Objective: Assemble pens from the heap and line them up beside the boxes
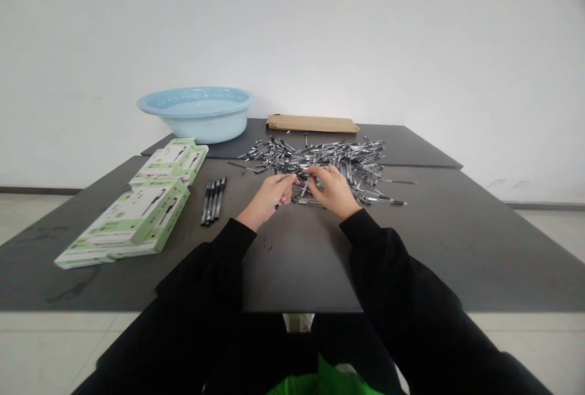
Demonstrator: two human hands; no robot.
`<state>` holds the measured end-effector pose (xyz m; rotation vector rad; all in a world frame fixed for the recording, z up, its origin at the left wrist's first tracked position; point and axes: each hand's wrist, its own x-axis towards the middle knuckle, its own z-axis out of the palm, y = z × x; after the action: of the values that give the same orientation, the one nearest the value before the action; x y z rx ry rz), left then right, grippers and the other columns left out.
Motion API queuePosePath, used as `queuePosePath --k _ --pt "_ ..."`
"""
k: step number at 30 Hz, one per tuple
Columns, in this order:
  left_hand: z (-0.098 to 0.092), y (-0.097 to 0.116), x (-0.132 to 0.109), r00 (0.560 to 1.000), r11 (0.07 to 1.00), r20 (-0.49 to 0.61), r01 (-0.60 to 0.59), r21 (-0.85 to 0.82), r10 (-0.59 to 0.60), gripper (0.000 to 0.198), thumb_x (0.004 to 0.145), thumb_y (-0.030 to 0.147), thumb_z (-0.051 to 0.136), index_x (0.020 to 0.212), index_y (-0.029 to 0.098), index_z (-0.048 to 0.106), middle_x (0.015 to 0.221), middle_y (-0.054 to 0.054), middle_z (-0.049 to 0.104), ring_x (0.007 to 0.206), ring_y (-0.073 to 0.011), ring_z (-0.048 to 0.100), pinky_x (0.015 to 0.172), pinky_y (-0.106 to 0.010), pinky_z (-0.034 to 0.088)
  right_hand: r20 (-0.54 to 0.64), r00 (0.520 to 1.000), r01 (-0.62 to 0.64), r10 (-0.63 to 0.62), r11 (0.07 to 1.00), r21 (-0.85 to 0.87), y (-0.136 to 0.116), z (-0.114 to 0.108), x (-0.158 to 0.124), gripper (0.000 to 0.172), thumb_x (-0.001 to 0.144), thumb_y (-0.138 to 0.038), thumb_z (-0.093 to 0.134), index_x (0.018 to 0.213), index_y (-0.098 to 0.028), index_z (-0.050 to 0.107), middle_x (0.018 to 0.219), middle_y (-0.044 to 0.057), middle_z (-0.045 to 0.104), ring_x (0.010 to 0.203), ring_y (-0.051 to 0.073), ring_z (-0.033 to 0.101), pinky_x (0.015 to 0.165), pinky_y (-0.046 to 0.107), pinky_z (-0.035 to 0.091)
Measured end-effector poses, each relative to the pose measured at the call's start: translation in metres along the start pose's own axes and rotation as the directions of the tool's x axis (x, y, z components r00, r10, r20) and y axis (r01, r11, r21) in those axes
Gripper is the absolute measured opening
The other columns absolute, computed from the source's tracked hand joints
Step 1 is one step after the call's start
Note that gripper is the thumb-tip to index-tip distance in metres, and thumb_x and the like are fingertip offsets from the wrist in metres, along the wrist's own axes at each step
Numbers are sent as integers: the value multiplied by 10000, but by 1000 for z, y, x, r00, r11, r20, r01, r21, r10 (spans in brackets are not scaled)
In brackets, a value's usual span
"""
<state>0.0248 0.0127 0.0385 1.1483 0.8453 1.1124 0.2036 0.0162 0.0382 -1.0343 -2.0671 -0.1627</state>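
My left hand (273,195) is closed around a dark pen (278,205), whose ends poke out above and below the fingers. Beside it, my right hand (333,190) is at the near edge of a heap of pens (338,157), thumb and fingers bent together. Whether a pen lies between those fingers is too small and blurred to make out. Left of my left hand, several capped pens (213,201) lie side by side in a row on the dark table (301,267).
Stacked green-and-white pen boxes (132,209) lie on the left of the table. Behind them stands a light blue basin (205,120). A flat brown cardboard piece (313,123) lies at the back, near the wall. Some loose pens stick out from the heap's right side.
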Motion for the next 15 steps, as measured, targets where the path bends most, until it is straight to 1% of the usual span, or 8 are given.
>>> queuePosePath --k 3,5,6,8,10,13,15 --pt "5 -9 0 999 993 37 -32 109 28 423 792 496 697 626 190 457 437 93 334 386 -50 301 425 -218 253 2 1000 -8 8 996 90 -3 0 -1 344 880 -141 455 1170 -178 637 1103 109 728 968 234 629 890 362 478" --pt "6 -12 -1 998 985 61 -43 166 34 478 788 529 690 578 196 419 435 79 348 395 -51 305 427 -224 244 5 1000 -2 2 990 140 -4 0 -2 397 849 -118 459 1203 -178 628 1145 111 720 1055 238 627 947 380 484" --pt "6 -12 -1 997 982 75 -45 181 32 489 786 539 689 568 196 417 435 76 349 398 -51 300 428 -226 237 5 1000 4 -5 987 159 -4 0 -3 404 839 -113 463 1200 -177 631 1146 112 721 1068 238 630 963 386 484" --pt "6 -12 -1 995 983 95 -42 179 25 499 772 546 700 560 195 417 439 77 342 403 -49 285 429 -227 224 -7 1000 12 -10 981 192 -5 1 -4 388 829 -115 472 1174 -176 640 1132 113 725 1062 238 641 975 393 487" --pt "6 -11 -1 997 989 78 -36 142 26 500 751 544 720 565 196 413 444 86 322 403 -46 267 427 -226 211 -27 999 -10 17 967 256 -6 3 -5 376 832 -121 478 1173 -178 624 1138 114 721 1052 232 655 964 388 496" --pt "6 -11 0 999 996 23 -33 88 31 491 733 540 732 579 199 415 451 97 295 399 -44 247 426 -224 203 -64 988 -101 140 905 414 -7 7 -5 355 854 -160 494 1200 -191 567 1111 107 715 968 210 685 889 365 524" --pt "5 -12 1 1000 993 13 -30 112 29 479 729 552 727 586 193 445 452 96 297 401 -46 247 428 -227 198 -78 965 -183 252 853 488 -7 10 -4 272 876 -231 523 1141 -194 575 973 77 722 831 189 684 790 334 532"
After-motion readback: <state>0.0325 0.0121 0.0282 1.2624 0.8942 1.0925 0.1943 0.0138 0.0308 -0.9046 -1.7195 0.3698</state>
